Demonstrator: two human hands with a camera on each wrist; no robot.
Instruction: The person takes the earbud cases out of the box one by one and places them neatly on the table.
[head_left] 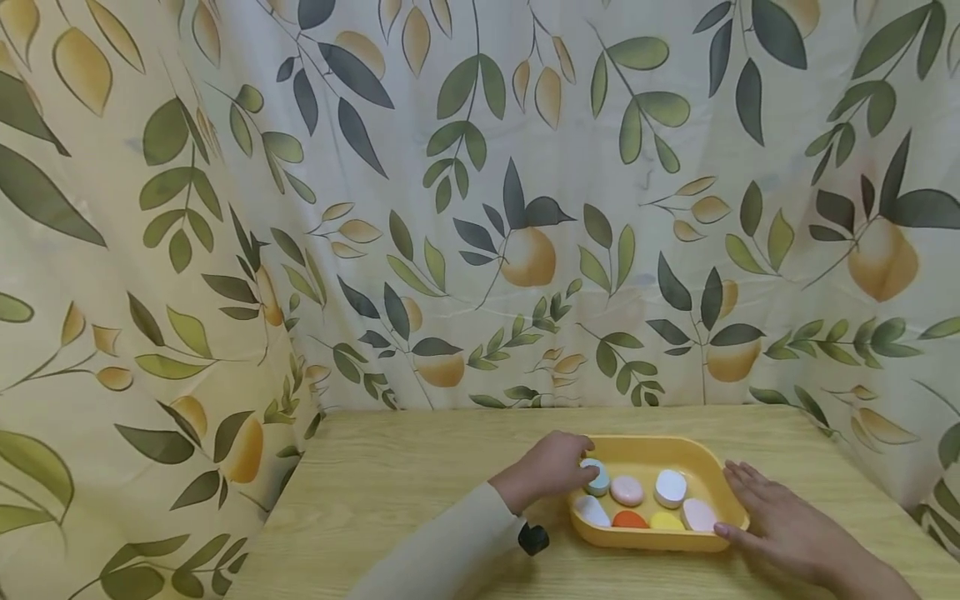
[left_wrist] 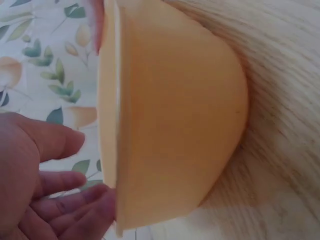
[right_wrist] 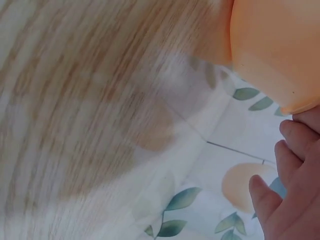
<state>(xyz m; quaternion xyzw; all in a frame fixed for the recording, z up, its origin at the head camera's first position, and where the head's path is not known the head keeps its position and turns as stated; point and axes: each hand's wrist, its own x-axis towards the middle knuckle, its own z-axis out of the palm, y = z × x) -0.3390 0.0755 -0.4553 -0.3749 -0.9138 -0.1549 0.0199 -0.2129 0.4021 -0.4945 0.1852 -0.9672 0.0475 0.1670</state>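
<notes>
A yellow-orange plastic tray (head_left: 660,540) stands on the table, holding several smooth rounded pieces in different colours. My left hand (head_left: 546,471) is at the tray's left end, its thumb over the rim beside a light-blue piece (head_left: 597,479). In the left wrist view the fingers (left_wrist: 97,207) touch the tray's rim, while the thumb stands apart from them. My right hand (head_left: 787,525) lies along the right end, fingers fairly straight against the rim. Inside are also a pink piece (head_left: 626,491), a white piece (head_left: 671,488), an orange-red piece (head_left: 630,520) and a yellow piece (head_left: 666,521).
The light wood-grain table (head_left: 390,467) extends left of the tray. Leaf-and-fruit patterned cloth (head_left: 480,317) hangs behind and at the sides. A small black object (head_left: 533,539) sits by my left wrist.
</notes>
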